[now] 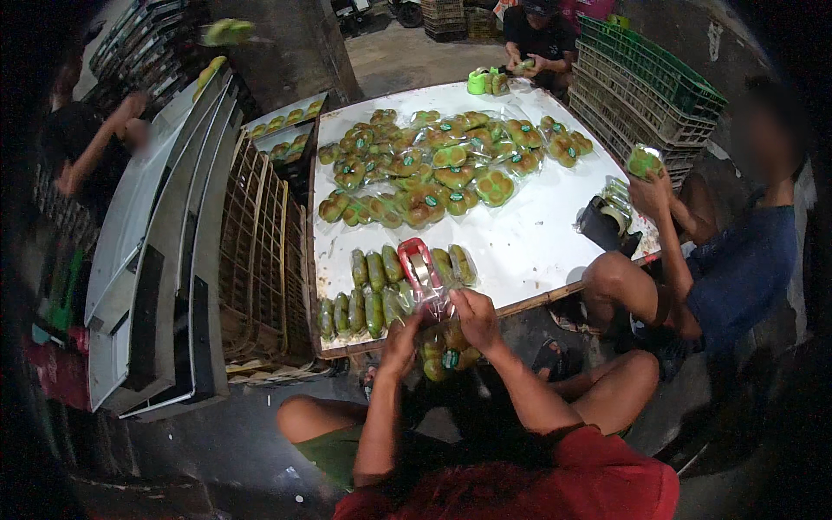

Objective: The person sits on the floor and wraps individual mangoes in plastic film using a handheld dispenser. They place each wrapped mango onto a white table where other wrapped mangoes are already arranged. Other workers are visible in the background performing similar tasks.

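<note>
Between my hands hangs a clear plastic bag of green-brown buns (436, 365) with a small dark green label. My left hand (399, 347) pinches one side of the bag's gathered neck. My right hand (476, 319) pinches the other side, fingers closed. The neck is up against the near end of a red tape dispenser (421, 265) at the table's front edge. Long green rolls in clear wrap (374, 310) stand in rows left of the dispenser, and a few more wrapped rolls (462, 263) lie on its right.
Bagged buns (459, 178) are heaped across the white table (529, 251). At right a co-worker (737, 269) holds a bagged bun by a black tape dispenser (607, 224); another person (539, 43) sits at the far end. Crates (646, 82) and tilted trays (160, 243) stand beside the table.
</note>
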The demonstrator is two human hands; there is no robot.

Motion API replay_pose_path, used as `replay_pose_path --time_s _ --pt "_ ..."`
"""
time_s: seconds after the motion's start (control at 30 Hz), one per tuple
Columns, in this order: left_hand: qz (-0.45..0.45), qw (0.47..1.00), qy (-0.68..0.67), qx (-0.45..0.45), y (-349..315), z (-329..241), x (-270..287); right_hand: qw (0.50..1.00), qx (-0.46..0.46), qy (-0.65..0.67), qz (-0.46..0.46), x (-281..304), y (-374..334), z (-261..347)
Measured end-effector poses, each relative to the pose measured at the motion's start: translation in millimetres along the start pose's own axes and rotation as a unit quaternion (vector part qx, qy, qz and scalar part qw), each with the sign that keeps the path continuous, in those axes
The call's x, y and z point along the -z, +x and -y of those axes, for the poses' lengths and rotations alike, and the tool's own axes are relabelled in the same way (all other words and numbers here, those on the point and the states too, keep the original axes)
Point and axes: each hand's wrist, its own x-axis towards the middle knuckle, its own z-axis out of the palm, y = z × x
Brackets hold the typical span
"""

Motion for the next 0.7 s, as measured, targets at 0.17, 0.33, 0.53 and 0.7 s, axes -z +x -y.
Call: replay_pose_path --time_s 0.17,0.33,0.53,0.7 --pt "-0.026 0.997 -0.034 -0.066 -24.6 -39.0 -40.1 0.958 -0.156 0.224 0.091 6.1 -1.1 -14.0" --pt "-0.065 0.991 0.051 -0.105 -43.8 -55.8 -21.0 0.959 -0.096 0.221 0.152 4.1 -11.2 28.8" --pt "-0.289 0.877 0.260 -0.283 -62.0 -76.6 -46.6 0.985 0.072 0.109 0.112 1.0 -30.1 58.7" --pt "-0.191 0.972 0.084 -0.108 -58.0 -52.7 -15.4 0.967 -0.054 0.221 0.114 -8.0 -36.2 30.4"
